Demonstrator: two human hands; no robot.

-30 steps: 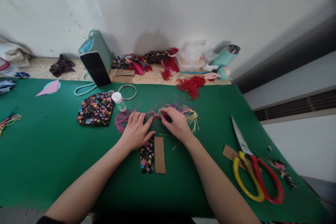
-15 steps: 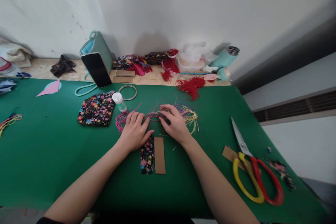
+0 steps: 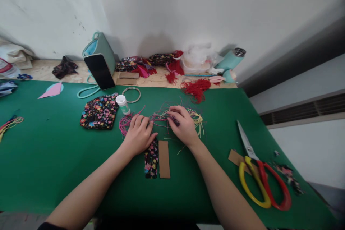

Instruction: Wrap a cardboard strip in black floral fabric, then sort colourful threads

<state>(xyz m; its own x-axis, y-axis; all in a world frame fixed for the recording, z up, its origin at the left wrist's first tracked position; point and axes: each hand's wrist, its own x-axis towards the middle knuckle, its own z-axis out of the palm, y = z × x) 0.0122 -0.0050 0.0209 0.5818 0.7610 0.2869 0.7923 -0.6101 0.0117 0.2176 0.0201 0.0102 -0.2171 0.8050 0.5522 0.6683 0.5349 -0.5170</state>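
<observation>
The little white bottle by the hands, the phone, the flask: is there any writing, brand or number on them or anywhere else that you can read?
None can be read.
White bottle: green marking on its side, too small and blurred to read.
Phone: screen dark, no text.
Teal flask: no lettering visible.
Scissors: no mark visible on blades or handles.
Cardboard strip near the left hand and right hand: plain.

Both bare arms reach up from the bottom toward twelve o'clock, the left hand (image 3: pixel 139 136) lying palm down with its fingers spread and pointing to one o'clock, and the right hand (image 3: pixel 184 125) just beside it at three o'clock, palm down with fingers curled in a loose grip.
</observation>
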